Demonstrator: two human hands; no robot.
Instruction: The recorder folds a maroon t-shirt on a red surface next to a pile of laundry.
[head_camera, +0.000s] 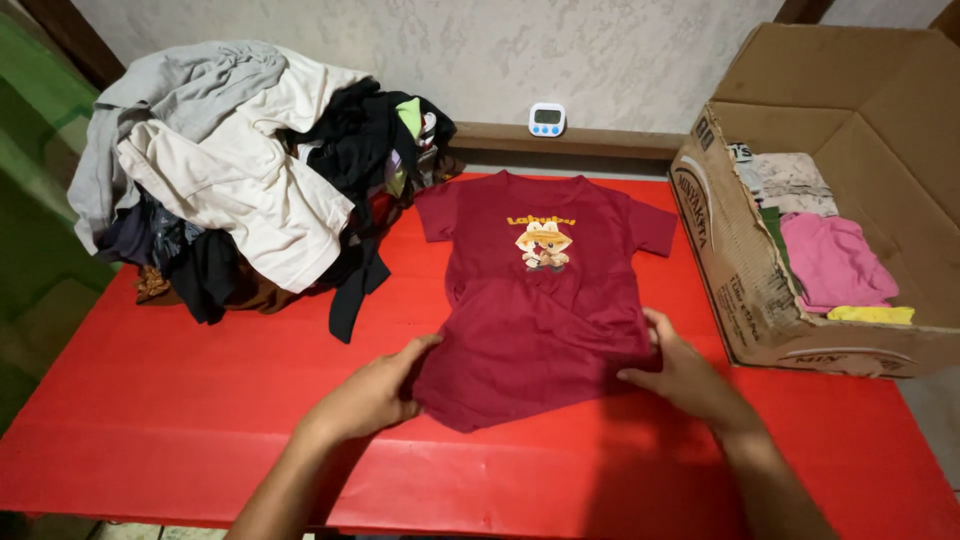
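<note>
- Spreading across most of the view was a red table, its surface running from the near edge to a pale textured wall at the far side.
- Standing at the right end of the table was an open cardboard box, flaps raised, with folded clothes inside: a pink piece, a pale printed piece farther back, and a yellow piece at the near wall.
- Heaped at the far left of the table was a pile of loose clothes, grey and cream garments on top, black and dark ones spilling toward the middle.
- Lying flat in the middle of the table, between the pile and the box, was a small maroon T-shirt with a cartoon figure printed on the chest; its neck pointed far, and its lower part was folded up so a doubled layer sat across the near half.
- The left hand lay at the near left edge of the shirt, fingers curled loosely around the folded corner, thumb on top of the cloth.
- The right hand lay at the near right edge, fingers bent and pinching the folded cloth against the table.
- Both forearms came in from the near edge, well apart from each other.
- Sitting on a wooden ledge against the far wall, beyond the shirt's collar, was a small white digital timer.
</note>
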